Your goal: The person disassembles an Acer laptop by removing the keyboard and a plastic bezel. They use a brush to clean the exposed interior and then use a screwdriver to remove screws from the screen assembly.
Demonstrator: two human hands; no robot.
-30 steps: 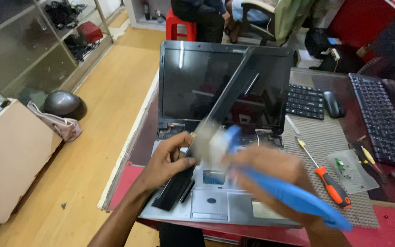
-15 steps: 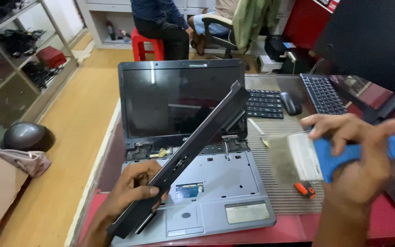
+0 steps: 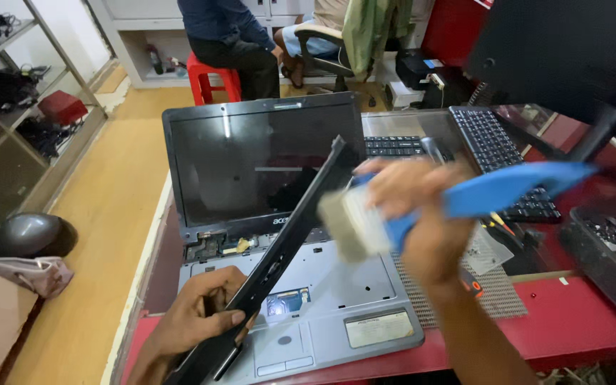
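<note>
Screens and labels on the open laptop and beside it

A dark, unlit rectangular laptop screen (image 3: 265,167) in a black frame is seen upright at the middle of the surface, partly crossed by a long black strip. A pale rectangular label (image 3: 379,329) is stuck on the grey laptop base near its front right corner, and a small blue-toned sticker (image 3: 286,302) is seen to its left. A large black monitor (image 3: 565,50), shown from an angle, is placed at the upper right.

Keyboard panel (image 3: 279,257) above laptop (image 3: 279,235)
</note>
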